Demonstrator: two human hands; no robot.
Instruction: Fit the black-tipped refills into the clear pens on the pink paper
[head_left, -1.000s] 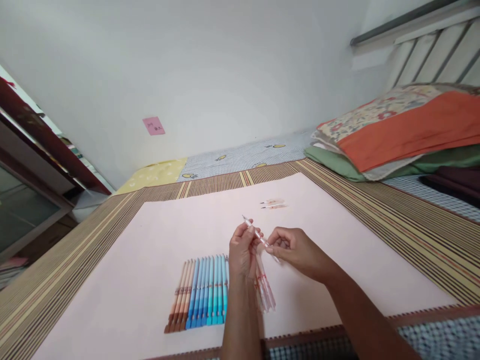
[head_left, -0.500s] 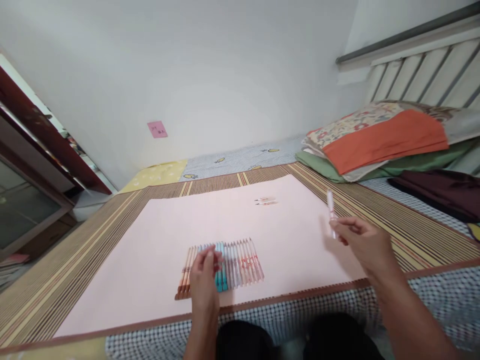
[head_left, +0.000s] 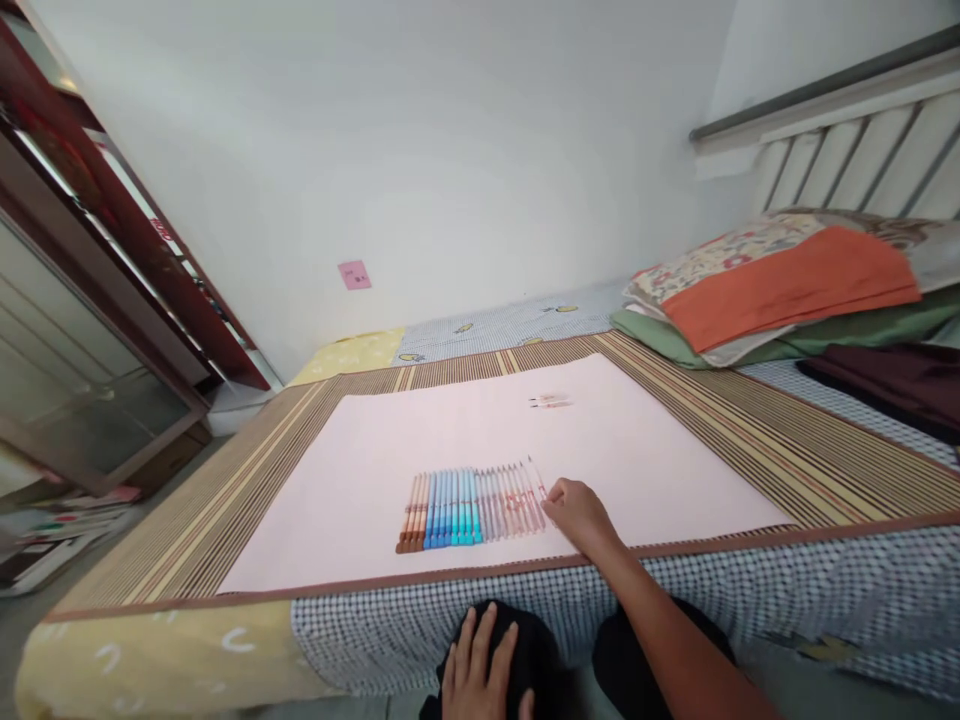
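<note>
A row of slim pens [head_left: 454,510] lies side by side on a pale pink sheet [head_left: 337,500], running from brown-ended through blue and turquoise to whitish with red marks. At the row's right end, my right hand [head_left: 577,512] is closed in a pinch on a whitish pen [head_left: 535,474], whose pointed tip sticks out past the fingers. Its lower part is hidden by the hand. My left hand [head_left: 481,665] rests flat on my dark-clothed knee with fingers spread, holding nothing. Farther back on the sheet lie two small dark-tipped pieces [head_left: 551,404].
A striped mat [head_left: 247,470] lies under the sheet, over checked bedding [head_left: 360,640]. Folded fabric and a pillow with an orange band [head_left: 795,285] are stacked at the right, below a radiator [head_left: 847,160]. The wall [head_left: 480,150] bears a pink note [head_left: 354,275].
My right hand has brought the pen from the sheet's right side leftward and down to the row's right end. My left hand has left the row for my knee. The view has shifted left.
</note>
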